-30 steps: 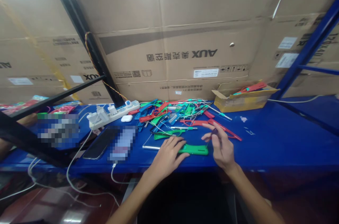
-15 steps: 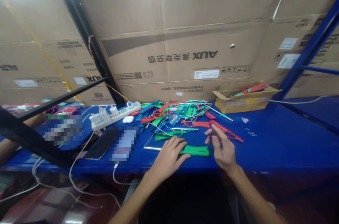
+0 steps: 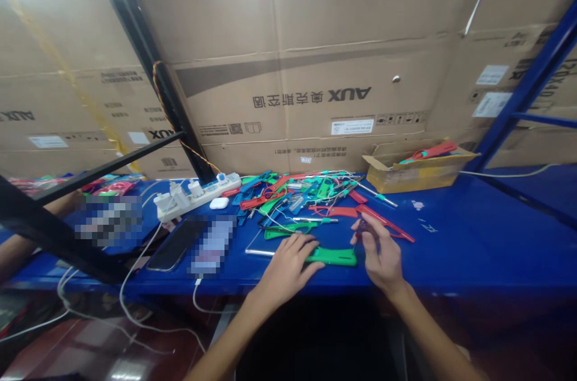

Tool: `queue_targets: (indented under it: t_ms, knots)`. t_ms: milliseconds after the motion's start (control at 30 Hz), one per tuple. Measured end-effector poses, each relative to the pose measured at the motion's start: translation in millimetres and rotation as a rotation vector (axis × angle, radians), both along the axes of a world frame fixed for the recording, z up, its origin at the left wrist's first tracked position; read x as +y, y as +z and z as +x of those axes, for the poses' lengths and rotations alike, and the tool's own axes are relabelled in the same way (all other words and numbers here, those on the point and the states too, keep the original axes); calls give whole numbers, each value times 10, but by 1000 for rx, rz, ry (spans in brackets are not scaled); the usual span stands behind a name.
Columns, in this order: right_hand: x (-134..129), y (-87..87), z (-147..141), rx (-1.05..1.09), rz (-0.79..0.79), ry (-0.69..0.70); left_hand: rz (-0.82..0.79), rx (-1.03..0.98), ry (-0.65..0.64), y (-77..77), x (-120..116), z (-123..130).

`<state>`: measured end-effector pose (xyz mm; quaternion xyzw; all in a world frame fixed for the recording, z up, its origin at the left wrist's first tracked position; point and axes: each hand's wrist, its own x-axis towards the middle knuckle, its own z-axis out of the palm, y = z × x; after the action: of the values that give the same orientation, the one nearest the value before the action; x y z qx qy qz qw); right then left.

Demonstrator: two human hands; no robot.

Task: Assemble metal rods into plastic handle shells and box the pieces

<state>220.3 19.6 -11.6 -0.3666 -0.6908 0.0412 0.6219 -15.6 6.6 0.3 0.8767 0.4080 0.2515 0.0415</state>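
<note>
My left hand point(image 3: 288, 264) lies over a green plastic handle point(image 3: 331, 256), and a steel rod point(image 3: 259, 252) runs out from the handle's left end. My right hand point(image 3: 382, 256) pinches a small dark purple piece point(image 3: 364, 228) between its fingertips. Just above those fingers is a long red plastic piece point(image 3: 383, 222). The dark piece is partly hidden by my fingers, so its exact shape does not show.
A heap of red, green and blue plastic parts with metal rods point(image 3: 306, 195) lies on the blue table point(image 3: 473, 237). Also there are a power strip point(image 3: 196, 196), a phone point(image 3: 175, 243), an earbud case point(image 3: 219, 203) and a cardboard tray point(image 3: 419, 173) holding red parts.
My right hand has shifted slightly down and its fingers have closed in around the dark piece. My left hand stays on the green handle. The view has drifted a little.
</note>
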Motion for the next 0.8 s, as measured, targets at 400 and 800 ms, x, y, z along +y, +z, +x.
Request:
queue_targets:
  t_ms: [400, 800]
  knots:
    - [16, -16, -19, 47, 5, -14, 7, -7, -2, -7, 1, -9]
    - [22, -51, -19, 69, -8, 4, 16, -11, -4, -10, 6, -8]
